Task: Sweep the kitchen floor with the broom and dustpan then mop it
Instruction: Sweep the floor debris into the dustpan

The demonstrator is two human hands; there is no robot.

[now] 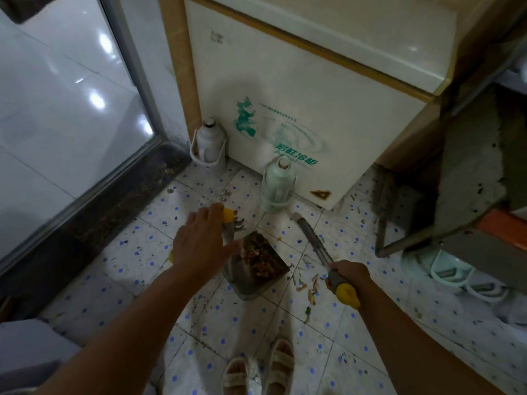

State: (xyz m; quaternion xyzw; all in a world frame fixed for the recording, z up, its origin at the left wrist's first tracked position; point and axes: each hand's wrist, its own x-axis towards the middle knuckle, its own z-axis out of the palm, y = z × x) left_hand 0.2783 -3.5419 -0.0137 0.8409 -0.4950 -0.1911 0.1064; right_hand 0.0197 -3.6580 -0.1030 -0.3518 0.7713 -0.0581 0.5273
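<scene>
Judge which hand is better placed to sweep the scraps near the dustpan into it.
Right. The right hand already grips the broom handle, with scraps lying just beside it. The left hand is at the dustpan handle.

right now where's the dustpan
In the head view the dustpan sits on the tiled floor at centre, full of scraps, just under the left hand and left of the right hand, in front of the pale green flask.
</scene>
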